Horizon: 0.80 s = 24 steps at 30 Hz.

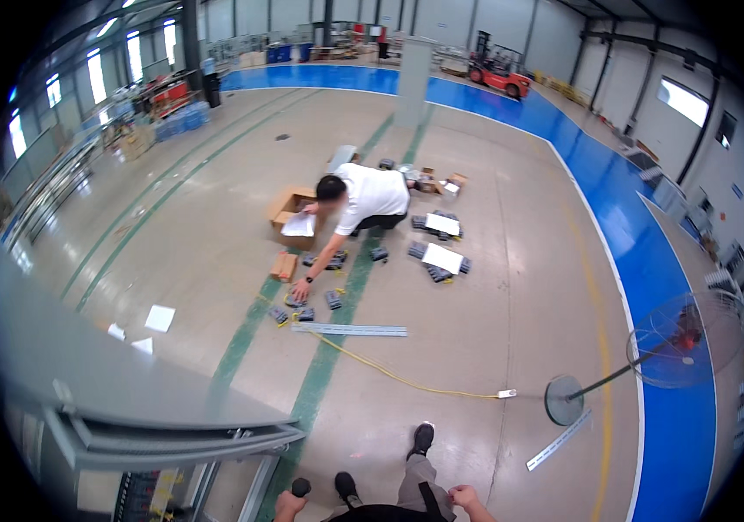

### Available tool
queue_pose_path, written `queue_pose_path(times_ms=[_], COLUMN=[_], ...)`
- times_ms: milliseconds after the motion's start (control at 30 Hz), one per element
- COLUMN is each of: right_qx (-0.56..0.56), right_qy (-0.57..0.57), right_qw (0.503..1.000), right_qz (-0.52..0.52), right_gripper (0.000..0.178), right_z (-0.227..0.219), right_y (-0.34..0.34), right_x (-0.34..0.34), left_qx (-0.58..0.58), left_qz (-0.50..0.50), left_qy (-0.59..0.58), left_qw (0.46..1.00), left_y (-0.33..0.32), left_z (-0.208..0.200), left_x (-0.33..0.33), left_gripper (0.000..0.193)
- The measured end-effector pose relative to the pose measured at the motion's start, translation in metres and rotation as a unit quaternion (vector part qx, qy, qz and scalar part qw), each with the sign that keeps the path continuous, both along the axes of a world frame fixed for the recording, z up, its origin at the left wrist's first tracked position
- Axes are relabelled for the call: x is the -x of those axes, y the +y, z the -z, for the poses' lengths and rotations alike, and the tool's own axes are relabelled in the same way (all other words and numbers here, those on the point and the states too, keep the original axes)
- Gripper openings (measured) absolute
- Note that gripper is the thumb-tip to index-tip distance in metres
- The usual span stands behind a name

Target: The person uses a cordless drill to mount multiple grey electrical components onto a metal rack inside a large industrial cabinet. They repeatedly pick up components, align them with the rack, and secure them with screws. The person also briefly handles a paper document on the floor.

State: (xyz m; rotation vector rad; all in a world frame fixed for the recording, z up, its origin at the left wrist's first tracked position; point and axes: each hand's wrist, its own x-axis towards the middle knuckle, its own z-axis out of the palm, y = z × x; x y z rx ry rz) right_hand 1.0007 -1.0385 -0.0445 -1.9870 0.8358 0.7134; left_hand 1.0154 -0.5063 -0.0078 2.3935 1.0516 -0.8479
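Note:
At the lower edge, my left hand is closed around a dark handheld object with a rounded black end; the rest of it is out of sight. My right hand hangs by my right thigh with its fingers curled in, next to a black strap. I cannot make out anything in it. To the left of my left hand stands a grey metal cabinet, with dark parts and yellow wires visible inside.
A person in a white shirt bends over dark electrical devices beside a cardboard box. A yellow cable leads to a white socket. Slotted metal strips lie about. A standing fan is at right.

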Motion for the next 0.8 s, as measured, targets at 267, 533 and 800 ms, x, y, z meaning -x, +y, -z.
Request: queue_pose_path(times_ms=[267, 533, 800], right_qx=[-0.079, -0.067, -0.066], right_qy=[0.029, -0.029, -0.042], right_qw=[0.975, 0.993, 0.987], right_qz=[0.206, 0.096, 0.142], right_gripper=[0.025, 0.023, 0.022], right_z=[-0.005, -0.005, -0.019], right_y=[-0.093, -0.199, -0.265], right_x=[-0.064, -0.196, -0.315], left_qx=[0.033, 0.039, 0.078], left_qz=[0.089, 0.040, -0.002], left_qy=[0.105, -0.027, -0.025], left_qw=[0.990, 0.998, 0.997], left_y=[-0.103, -0.208, -0.325], left_z=[-0.018, 0.026, -0.031], left_x=[-0.097, -0.200, -0.336], left_gripper=[0.050, 0.051, 0.051])
